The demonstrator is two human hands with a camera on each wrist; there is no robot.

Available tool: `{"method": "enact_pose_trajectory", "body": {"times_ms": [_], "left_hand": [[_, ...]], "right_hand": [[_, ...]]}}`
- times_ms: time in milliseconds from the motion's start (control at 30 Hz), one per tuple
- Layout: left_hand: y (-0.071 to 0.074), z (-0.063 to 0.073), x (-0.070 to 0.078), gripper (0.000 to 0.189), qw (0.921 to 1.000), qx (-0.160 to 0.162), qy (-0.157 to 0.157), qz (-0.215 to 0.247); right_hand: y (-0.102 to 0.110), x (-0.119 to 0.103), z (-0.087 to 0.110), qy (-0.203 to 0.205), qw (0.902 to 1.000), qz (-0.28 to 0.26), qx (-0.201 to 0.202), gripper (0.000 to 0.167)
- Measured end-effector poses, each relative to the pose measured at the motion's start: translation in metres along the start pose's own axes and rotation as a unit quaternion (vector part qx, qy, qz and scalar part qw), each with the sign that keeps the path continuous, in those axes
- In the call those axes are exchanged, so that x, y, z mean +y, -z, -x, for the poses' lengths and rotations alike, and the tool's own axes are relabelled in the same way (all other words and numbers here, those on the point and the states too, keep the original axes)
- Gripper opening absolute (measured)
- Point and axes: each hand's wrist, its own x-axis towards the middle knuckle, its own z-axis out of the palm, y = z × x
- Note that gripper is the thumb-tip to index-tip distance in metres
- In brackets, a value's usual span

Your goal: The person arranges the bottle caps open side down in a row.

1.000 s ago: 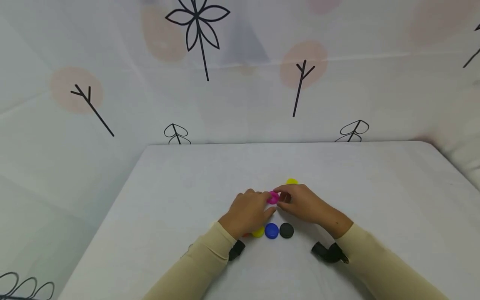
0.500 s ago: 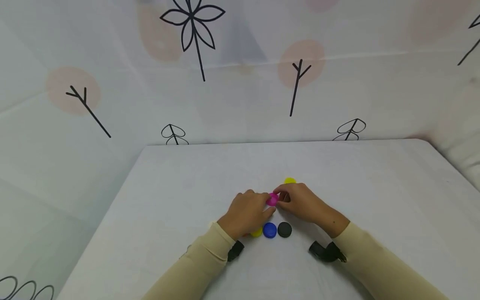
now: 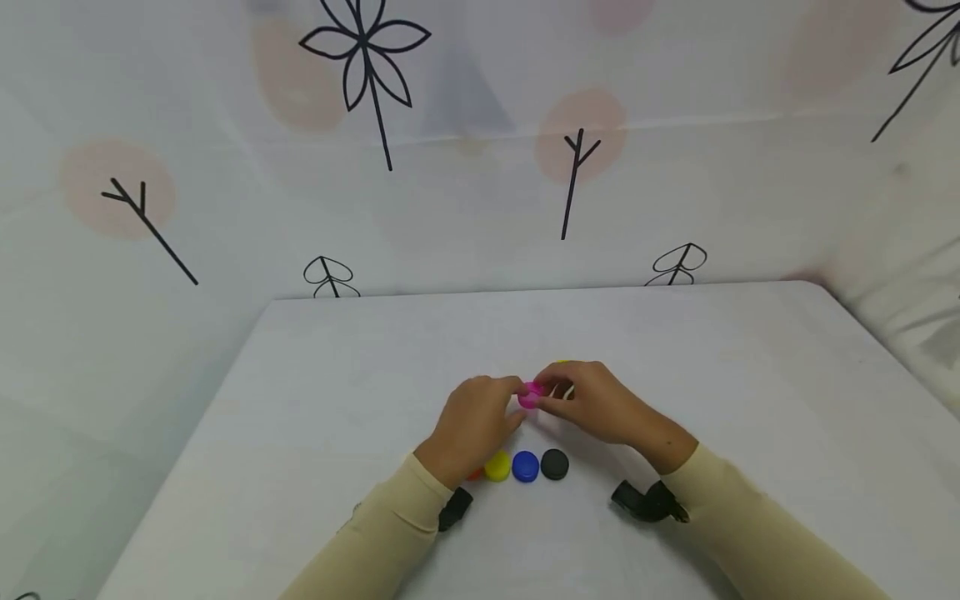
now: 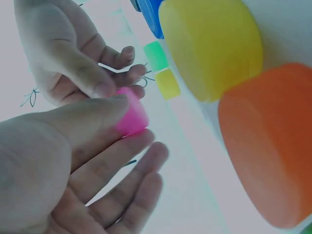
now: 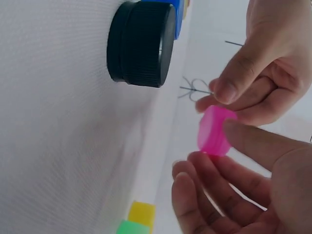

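Between my two hands, raised over the table, is a pink bottle cap (image 3: 529,396). My right hand (image 3: 600,404) pinches it from the right between thumb and fingers. From the other side my left hand (image 3: 471,425) has its fingertips on the same cap; in the left wrist view the left thumb covers part of the pink cap (image 4: 134,117). Nearer me lies a row of caps: orange (image 4: 273,146), yellow (image 3: 497,466), blue (image 3: 525,467) and black (image 3: 555,464). My left wrist hides part of the orange one in the head view.
Behind the right hand a yellow cap (image 3: 562,362) barely shows. The right wrist view has a yellow cap (image 5: 142,212) and a green cap (image 5: 132,227) side by side. A white cloth covers the table (image 3: 375,350), and a patterned sheet (image 3: 465,208) hangs behind.
My head view has turned a little to the right. The left hand has drawn back slightly, exposing more of the near yellow cap. The far yellow cap is now mostly hidden behind my right hand.
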Motion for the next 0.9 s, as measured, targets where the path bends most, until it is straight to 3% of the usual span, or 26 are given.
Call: {"method": "enact_pose_trajectory", "body": {"times_ms": [200, 367, 600, 900], "left_hand": [[-0.001, -0.003, -0.002, 0.022, 0.9970, 0.068, -0.034, 0.017], [-0.001, -0.004, -0.003, 0.021, 0.9920, 0.104, -0.064, 0.033], [0.000, -0.004, -0.002, 0.023, 0.9848, 0.131, -0.086, 0.074], [0.002, -0.002, -0.003, 0.027, 0.9809, 0.154, -0.096, 0.069]], "right_hand": [[0.005, 0.001, 0.002, 0.017, 0.9992, -0.032, 0.019, 0.022], [0.008, 0.000, 0.003, 0.020, 0.9972, -0.059, 0.042, 0.023], [0.014, -0.004, 0.005, 0.011, 0.9956, -0.062, 0.069, 0.027], [0.014, -0.009, 0.006, 0.005, 0.9898, -0.107, 0.094, 0.029]]}}
